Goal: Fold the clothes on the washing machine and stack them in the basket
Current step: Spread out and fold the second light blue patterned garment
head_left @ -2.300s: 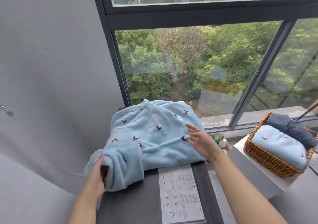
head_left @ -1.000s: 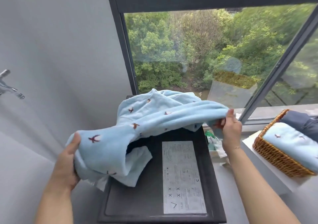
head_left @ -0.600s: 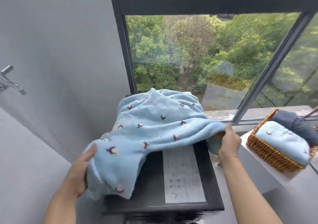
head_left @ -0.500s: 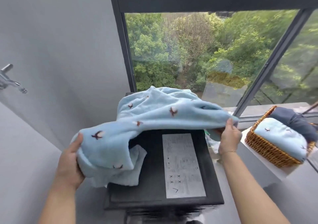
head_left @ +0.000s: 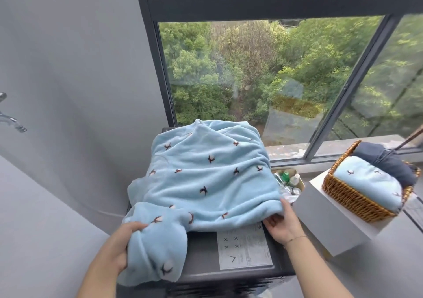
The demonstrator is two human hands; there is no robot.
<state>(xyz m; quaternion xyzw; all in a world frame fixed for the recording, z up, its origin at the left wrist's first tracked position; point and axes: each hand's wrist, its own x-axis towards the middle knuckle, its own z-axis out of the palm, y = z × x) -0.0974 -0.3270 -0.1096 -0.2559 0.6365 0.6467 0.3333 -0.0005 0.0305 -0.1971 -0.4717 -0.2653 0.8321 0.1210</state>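
Observation:
A light blue fleece garment (head_left: 206, 178) with small dark motifs lies spread over the dark top of the washing machine (head_left: 201, 252). My left hand (head_left: 121, 242) grips its near left part, which hangs over the front left edge. My right hand (head_left: 282, 224) holds the garment's near right hem, fingers tucked under the cloth. The wicker basket (head_left: 348, 194) stands to the right on a white box (head_left: 329, 224). In it lie a folded light blue piece (head_left: 368, 183) and a dark navy piece (head_left: 389, 160).
A white instruction sticker (head_left: 245, 249) is on the machine's lid. A small box of bottles (head_left: 289, 178) sits between machine and white box. The window sill and large window are behind, a grey wall to the left with a tap (head_left: 11, 117).
The garment was lifted and shaken between both hands, then came down and now lies spread flat on the machine. Both hands have moved nearer the front edge.

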